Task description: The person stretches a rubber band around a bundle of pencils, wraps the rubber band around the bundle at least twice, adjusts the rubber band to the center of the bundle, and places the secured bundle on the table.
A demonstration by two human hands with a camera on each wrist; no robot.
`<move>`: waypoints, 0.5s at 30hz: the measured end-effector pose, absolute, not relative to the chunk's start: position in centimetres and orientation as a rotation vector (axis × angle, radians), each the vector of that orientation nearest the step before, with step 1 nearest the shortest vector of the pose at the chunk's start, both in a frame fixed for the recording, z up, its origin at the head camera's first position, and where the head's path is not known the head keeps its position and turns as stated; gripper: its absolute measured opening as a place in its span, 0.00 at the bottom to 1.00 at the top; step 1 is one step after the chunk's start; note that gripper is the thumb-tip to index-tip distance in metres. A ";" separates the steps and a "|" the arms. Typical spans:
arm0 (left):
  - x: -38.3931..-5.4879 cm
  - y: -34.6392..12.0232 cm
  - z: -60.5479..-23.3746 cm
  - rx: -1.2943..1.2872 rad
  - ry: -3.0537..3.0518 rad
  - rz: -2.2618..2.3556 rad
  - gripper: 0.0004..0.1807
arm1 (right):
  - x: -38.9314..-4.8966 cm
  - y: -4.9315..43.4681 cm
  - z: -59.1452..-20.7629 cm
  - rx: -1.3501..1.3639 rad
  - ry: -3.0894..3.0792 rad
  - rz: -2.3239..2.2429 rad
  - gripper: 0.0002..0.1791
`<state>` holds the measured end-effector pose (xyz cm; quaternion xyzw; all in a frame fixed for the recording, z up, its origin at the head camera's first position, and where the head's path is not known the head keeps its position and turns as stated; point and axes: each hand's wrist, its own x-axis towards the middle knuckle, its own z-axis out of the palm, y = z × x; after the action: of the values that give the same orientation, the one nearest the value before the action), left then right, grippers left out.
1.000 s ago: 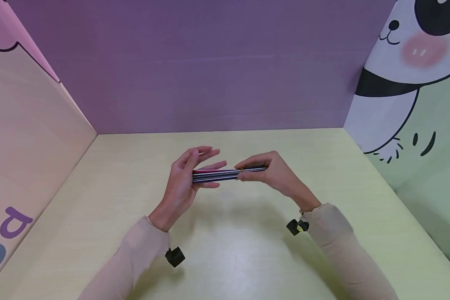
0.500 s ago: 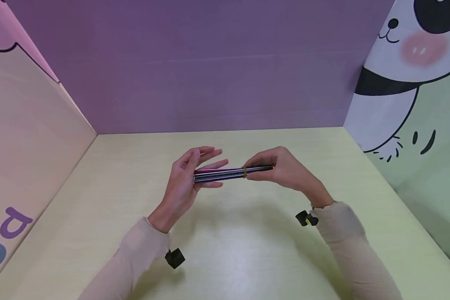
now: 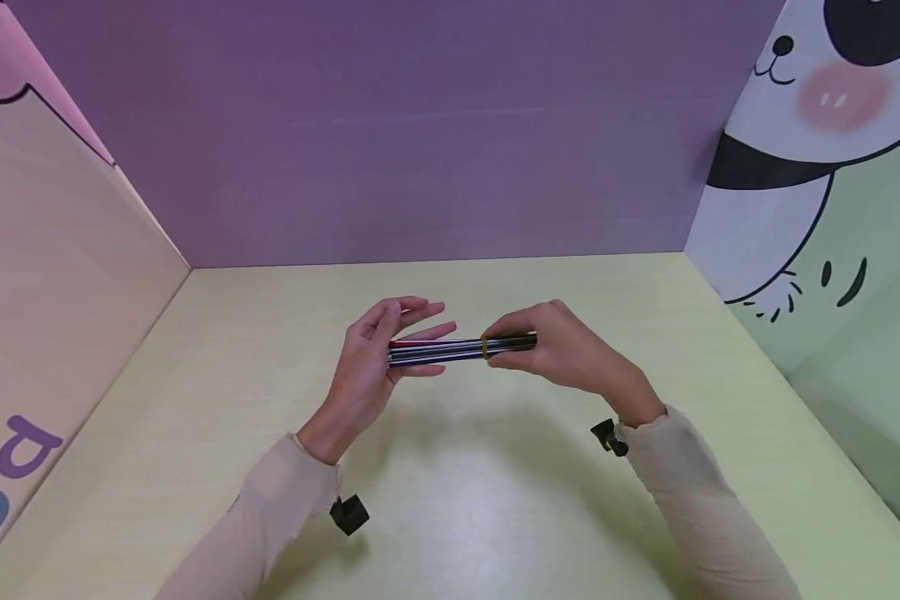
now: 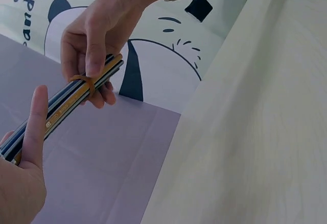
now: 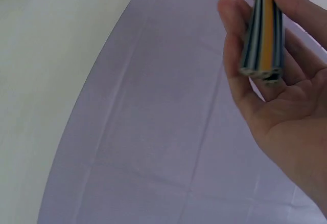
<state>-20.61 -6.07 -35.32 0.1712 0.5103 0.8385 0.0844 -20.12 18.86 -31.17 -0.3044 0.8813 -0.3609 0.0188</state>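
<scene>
A bundle of striped pencils (image 3: 435, 352) is held level above the table between both hands, dark and silvery with a yellow one showing in the wrist views. Around its right part goes a yellow-brown rubber band (image 3: 485, 347). My left hand (image 3: 360, 375) holds the left end between thumb and palm, its fingers stretched out. My right hand (image 3: 562, 350) pinches the bundle with thumb and fingertips at the band. In the right wrist view the blunt ends of the pencils (image 5: 263, 40) point toward the palm. The left ends are hidden in the left hand.
The pale table (image 3: 450, 517) spreads below the hands. A purple wall (image 3: 420, 133) stands at the back, a pinkish panel (image 3: 60, 250) on the left, and a green panel with a panda drawing (image 3: 855, 333) on the right. Each wrist carries a small black camera (image 3: 350, 515).
My right hand shifted right and slightly up, then came back a little to the left and down. The rubber band shows more fully than a second ago. My left hand has barely moved.
</scene>
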 end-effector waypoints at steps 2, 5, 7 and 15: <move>-20.6 -5.9 -35.5 0.497 1.529 2.493 0.19 | -20.1 18.7 -31.3 -0.986 2.763 -1.044 0.07; -20.5 -5.7 -35.9 0.487 1.548 2.485 0.19 | -20.1 18.3 -31.8 -1.019 2.789 -0.958 0.07; -20.4 -5.5 -36.1 0.481 1.561 2.492 0.19 | -20.0 18.1 -32.1 -1.010 2.805 -0.942 0.09; -20.1 -4.9 -36.2 0.510 1.535 2.423 0.20 | -19.2 16.7 -32.9 -1.050 2.748 -0.875 0.17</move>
<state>-20.10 -4.88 -36.21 0.1738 0.5236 0.8263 0.1138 -19.22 16.67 -32.89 -0.3418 0.8948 -0.2850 0.0362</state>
